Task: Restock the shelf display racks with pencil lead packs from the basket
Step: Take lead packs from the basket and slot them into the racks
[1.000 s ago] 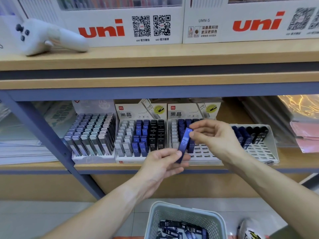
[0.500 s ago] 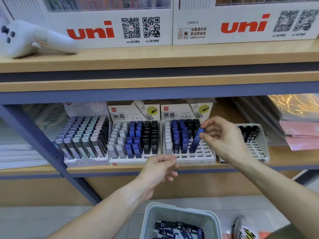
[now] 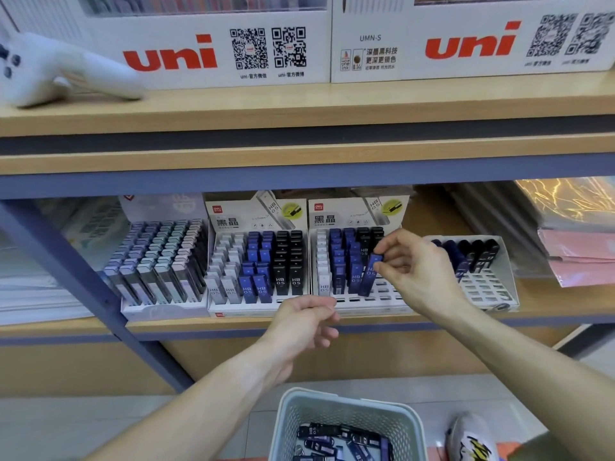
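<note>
My right hand (image 3: pixel 416 271) pinches the top of a blue pencil lead pack (image 3: pixel 370 276) and holds it upright in the second white display rack (image 3: pixel 376 299), beside other blue and black packs. My left hand (image 3: pixel 304 324) hangs below the shelf edge with loosely curled fingers, holding nothing. A grey-white perforated basket (image 3: pixel 346 424) at the bottom holds several dark lead packs. The first rack (image 3: pixel 256 267) stands left of it with white, blue and black packs.
A third rack (image 3: pixel 482 281) with few packs sits on the right. A rack of pale packs (image 3: pixel 159 261) stands far left, beside a blue shelf post (image 3: pixel 83 287). Pink folders (image 3: pixel 579 254) lie at right. White uni boxes (image 3: pixel 213 44) and a white plush toy (image 3: pixel 50 71) occupy the upper shelf.
My right hand took the blue pack from my left hand and carried it down into the second rack. My left hand let go and dropped below the shelf edge.
</note>
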Demonstrator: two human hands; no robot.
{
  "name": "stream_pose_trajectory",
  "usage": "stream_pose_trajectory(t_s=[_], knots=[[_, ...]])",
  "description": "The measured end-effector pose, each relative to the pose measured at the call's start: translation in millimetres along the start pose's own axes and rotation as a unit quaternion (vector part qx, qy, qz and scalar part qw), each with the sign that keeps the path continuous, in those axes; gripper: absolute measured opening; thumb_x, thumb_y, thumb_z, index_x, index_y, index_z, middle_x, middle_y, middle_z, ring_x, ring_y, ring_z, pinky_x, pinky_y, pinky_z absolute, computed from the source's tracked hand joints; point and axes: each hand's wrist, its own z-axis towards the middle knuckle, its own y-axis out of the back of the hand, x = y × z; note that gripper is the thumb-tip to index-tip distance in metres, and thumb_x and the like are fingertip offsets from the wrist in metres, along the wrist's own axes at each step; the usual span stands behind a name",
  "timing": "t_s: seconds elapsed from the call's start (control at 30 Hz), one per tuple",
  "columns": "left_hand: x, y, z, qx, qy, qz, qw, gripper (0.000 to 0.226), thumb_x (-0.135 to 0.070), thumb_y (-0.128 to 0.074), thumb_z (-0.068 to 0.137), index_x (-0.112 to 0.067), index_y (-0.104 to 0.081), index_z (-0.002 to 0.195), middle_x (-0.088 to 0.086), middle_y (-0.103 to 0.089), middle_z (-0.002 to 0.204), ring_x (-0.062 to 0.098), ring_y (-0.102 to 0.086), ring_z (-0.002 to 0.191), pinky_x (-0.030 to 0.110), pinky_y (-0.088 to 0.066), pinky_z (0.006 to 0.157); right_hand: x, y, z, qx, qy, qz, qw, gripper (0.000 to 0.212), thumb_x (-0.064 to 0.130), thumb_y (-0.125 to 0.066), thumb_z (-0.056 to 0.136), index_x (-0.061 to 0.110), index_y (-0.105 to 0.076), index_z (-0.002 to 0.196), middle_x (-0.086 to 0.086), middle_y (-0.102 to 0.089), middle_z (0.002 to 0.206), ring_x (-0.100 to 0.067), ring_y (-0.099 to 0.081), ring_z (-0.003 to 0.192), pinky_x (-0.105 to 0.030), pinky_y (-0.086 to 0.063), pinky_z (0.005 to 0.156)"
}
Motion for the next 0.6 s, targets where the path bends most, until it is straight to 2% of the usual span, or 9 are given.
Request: stream_pose_trajectory(t_s=[0.23, 0.33, 0.43, 0.5, 0.6], knots=[[-2.3, -1.3, -0.1, -0.004, -0.01, 0.02, 1.0, 0.015, -0.011, -0.063, 0.1, -0.014, -0.071, 0.114, 0.014, -0.076, 0.105, 0.015, -0.066, 0.071, 0.03, -0.056, 0.071, -0.6, -4.2, -2.0, 0.01, -0.002, -0.013, 1.0, 0.023, 0.008, -0.079, 0.084, 0.026, -0.066, 0.089, 0.009, -0.068, 0.08, 0.0, -0.065, 0.074, -0.011, -0.053, 0.069], [-7.8, 0.1, 2.3, -0.032, -0.074, 0.078, 0.994, 0.013, -0.017, -0.07, 0.097, -0.019, -0.07, 0.11, 0.007, -0.074, 0.097, 0.016, -0.067, 0.069, 0.027, -0.057, 0.069, 3.7, -2.8, -1.4, 0.003, -0.01, 0.014, 1.0, 0.023, 0.01, -0.08, 0.084, 0.028, -0.066, 0.088, 0.008, -0.069, 0.08, -0.002, -0.067, 0.073, -0.016, -0.056, 0.072], [-14.2, 0.6, 4.4, -0.054, -0.153, 0.16, 0.974, 0.018, -0.031, -0.077, 0.09, -0.032, -0.072, 0.107, -0.007, -0.073, 0.097, 0.013, -0.072, 0.084, 0.03, -0.06, 0.079, 12.1, -2.9, -1.7, 0.033, -0.018, 0.073, 0.997, 0.021, 0.011, -0.082, 0.083, 0.025, -0.068, 0.091, 0.005, -0.072, 0.081, -0.008, -0.07, 0.075, -0.021, -0.059, 0.074], [-15.6, -2.1, 3.4, -0.05, -0.178, 0.206, 0.961, 0.023, -0.036, -0.079, 0.088, -0.036, -0.071, 0.109, -0.013, -0.073, 0.098, 0.005, -0.069, 0.086, 0.024, -0.058, 0.077, 16.2, -5.5, -2.9, 0.06, -0.005, 0.093, 0.994, 0.021, 0.009, -0.082, 0.083, 0.023, -0.069, 0.092, 0.003, -0.073, 0.082, -0.009, -0.071, 0.076, -0.022, -0.059, 0.075], [-13.3, -4.6, 2.1, -0.057, -0.182, 0.235, 0.953, 0.024, -0.035, -0.078, 0.089, -0.035, -0.069, 0.111, -0.016, -0.072, 0.099, 0.002, -0.068, 0.082, 0.014, -0.053, 0.067, 16.5, -11.4, -3.5, 0.064, 0.008, 0.086, 0.994, 0.022, 0.009, -0.081, 0.084, 0.025, -0.068, 0.092, 0.005, -0.072, 0.083, -0.007, -0.071, 0.078, -0.021, -0.058, 0.075]])
